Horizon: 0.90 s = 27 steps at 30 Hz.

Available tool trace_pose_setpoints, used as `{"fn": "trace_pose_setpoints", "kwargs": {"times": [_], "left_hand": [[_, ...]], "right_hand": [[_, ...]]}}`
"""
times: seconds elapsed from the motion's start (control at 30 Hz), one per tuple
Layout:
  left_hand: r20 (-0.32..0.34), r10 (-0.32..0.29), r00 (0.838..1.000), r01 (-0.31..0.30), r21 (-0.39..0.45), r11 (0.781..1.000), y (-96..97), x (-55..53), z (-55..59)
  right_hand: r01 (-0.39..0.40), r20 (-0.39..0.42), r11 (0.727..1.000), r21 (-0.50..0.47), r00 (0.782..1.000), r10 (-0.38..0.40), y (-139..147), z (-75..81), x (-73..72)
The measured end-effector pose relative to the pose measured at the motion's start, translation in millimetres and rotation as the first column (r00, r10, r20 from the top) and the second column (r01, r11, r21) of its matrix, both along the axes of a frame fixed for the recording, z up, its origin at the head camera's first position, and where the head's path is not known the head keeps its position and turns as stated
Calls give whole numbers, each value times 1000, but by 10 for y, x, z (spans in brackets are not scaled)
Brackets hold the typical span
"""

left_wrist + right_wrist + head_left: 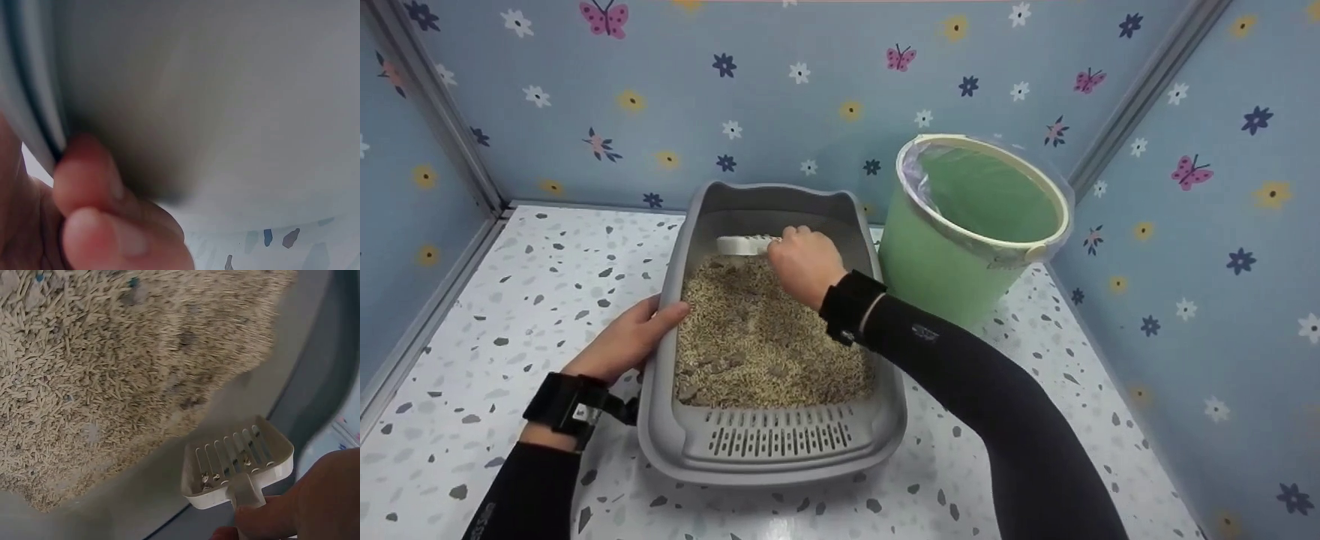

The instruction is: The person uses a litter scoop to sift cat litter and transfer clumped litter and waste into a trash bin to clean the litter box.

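Nearest of all, a black sleeve (997, 390) covers the person's right forearm, leading past a dark wrist strap (851, 304) to the right hand (808, 262), whose fingers are curled round the handle of a pale slotted scoop (746, 246). The scoop's head lies just to the left of the right hand, over the far end of a grey tray (772, 474); its visible length runs roughly crosswise to the tray's long axis, which leads away from the person. The left hand (630, 337) is well apart from the scoop, lower and to its left, so the right is the nearer as well as the holding hand. A few small bits show on the scoop's slotted face; whether its edge touches the tray floor I cannot tell. From just beside the scoop, pelleted litter (769, 337) spreads below the right hand, back towards the person. Across it, the left hand grips the tray's rim on its own side, thumb over the top and fingertips tucked beneath on the outside. To the right of the right hand, close beside the tray, stands a green bin (945, 270) with a see-through liner (919, 176) over its lip. Speckled white flooring (510, 322) lies under both hands, and a blue flowered wall (780, 105) rises beyond the right one.
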<state>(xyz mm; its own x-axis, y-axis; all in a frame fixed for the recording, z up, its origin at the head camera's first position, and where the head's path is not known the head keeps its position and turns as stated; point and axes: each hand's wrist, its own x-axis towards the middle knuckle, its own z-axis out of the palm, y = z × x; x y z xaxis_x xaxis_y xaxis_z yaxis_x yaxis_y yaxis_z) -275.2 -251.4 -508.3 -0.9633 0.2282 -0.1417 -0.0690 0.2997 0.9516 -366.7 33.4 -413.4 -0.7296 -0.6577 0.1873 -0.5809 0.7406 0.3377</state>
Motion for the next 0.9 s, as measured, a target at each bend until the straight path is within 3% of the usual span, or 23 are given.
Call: {"fn": "trace_pose_setpoints", "kwargs": {"times": [0.2,0.47,0.6,0.73,0.9], "left_hand": [[-10,-12,1000,12,13,1000,28,8,-14],[-22,-26,999,27,48,998,49,3,-18],[-22,-25,999,26,41,999,40,6,-23],[-16,-13,1000,14,17,1000,11,12,-23],[-18,-9,1000,9,1,1000,-14,6,-6]], "right_hand": [[-20,-142,992,121,989,37,-223,-242,-58],[-25,-177,977,212,982,63,-391,-424,-59],[-38,-100,972,233,993,63,-405,-426,-35],[-50,23,979,200,999,46,-340,-323,-2],[-45,185,994,102,982,25,-140,-104,41]]}}
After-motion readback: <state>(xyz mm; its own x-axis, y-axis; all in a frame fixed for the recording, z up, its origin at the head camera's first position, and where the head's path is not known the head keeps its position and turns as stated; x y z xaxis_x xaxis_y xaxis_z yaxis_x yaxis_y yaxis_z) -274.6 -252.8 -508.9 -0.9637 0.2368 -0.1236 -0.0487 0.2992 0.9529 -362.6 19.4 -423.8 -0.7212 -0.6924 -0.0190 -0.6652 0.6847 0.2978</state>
